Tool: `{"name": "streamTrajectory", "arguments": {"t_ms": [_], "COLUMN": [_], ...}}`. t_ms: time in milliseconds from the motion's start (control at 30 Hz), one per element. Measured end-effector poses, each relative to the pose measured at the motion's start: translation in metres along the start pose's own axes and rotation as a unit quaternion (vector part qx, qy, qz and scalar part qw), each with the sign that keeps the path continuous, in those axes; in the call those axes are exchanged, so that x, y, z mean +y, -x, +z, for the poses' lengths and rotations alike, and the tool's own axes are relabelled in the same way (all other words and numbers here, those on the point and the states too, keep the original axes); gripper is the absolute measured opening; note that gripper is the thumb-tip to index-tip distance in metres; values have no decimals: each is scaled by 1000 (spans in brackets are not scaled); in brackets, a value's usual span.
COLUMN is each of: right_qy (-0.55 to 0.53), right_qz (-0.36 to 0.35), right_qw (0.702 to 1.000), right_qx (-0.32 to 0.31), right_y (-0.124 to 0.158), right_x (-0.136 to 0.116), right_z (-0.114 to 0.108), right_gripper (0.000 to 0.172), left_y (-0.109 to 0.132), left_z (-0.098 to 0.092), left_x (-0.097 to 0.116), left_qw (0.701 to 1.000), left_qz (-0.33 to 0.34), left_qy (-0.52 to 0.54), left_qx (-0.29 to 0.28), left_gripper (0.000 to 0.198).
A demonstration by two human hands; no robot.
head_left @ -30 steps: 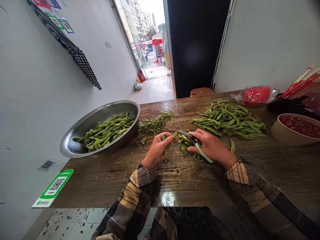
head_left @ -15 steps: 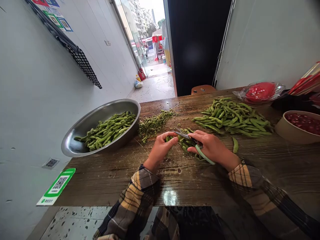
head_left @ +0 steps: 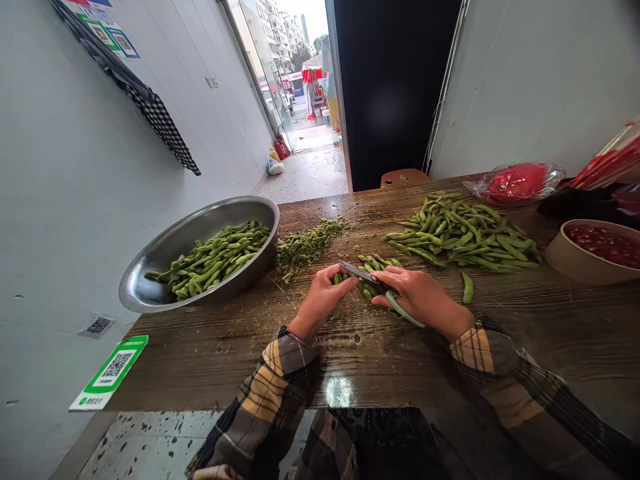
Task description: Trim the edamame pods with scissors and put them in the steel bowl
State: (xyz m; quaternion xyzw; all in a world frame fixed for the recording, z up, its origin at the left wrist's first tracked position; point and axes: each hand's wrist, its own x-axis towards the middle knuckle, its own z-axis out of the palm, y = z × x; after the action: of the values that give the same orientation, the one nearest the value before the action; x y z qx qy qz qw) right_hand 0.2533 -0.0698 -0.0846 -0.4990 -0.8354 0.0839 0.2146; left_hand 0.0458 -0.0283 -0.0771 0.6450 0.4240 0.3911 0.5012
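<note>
Scissors (head_left: 364, 273) with pale green handles, held above the table, blades aimed left. Right hand (head_left: 420, 293) grasping them by the handles. Left hand (head_left: 323, 297) just left of the scissors, thumb and fingers pinched on green pods (head_left: 339, 277); count hidden by the fingers. Blade tips right at those fingers; contact cannot be told. Beneath the scissors: small pile (head_left: 381, 261) of pods, partly covered by the right hand. Left of and beyond the scissors, heap of green trimmings (head_left: 306, 247); farther left, steel basin (head_left: 150, 260), pods within. Right of the scissors, one loose pod (head_left: 467, 288); past it, to the right and beyond, large pile (head_left: 465, 233) of pods. Far right of the scissors: tan bowl (head_left: 570, 257), dark red contents; behind the bowl, red bundle (head_left: 520, 183) in clear plastic. Well left of the scissors, near side: green QR card (head_left: 110, 373) at the edge of the wooden table (head_left: 240, 367).
</note>
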Motion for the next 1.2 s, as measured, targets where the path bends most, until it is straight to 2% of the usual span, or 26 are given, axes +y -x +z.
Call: {"name": "streamTrajectory", "arguments": {"t_ms": [67, 200, 367, 733, 1033, 1200], "right_qy": [-12, -15, -12, -17, -15, -17], "right_qz": [5, 25, 7, -25, -30, 9], "right_qw": [1000, 998, 998, 997, 998, 993], "right_qx": [22, 62, 54, 68, 61, 113], "right_y": [0, -1, 0, 2, 4, 0], "right_x": [3, 8, 5, 2, 4, 14], "right_z": [1, 3, 5, 6, 11, 13], "right_gripper": [41, 47, 53, 49, 41, 41], "left_y": [0, -2, -1, 6, 5, 4], "left_z": [-1, -4, -3, 9, 8, 6], "left_x": [-1, -3, -2, 1, -2, 1], "left_qw": [996, 967, 944, 934, 933, 932], "left_qz": [-36, -88, -105, -125, -110, -114], "left_qy": [82, 235, 312, 333, 341, 343], "left_qx": [17, 37, 24, -30, -31, -28], "left_gripper": [22, 27, 31, 31, 28, 28]}}
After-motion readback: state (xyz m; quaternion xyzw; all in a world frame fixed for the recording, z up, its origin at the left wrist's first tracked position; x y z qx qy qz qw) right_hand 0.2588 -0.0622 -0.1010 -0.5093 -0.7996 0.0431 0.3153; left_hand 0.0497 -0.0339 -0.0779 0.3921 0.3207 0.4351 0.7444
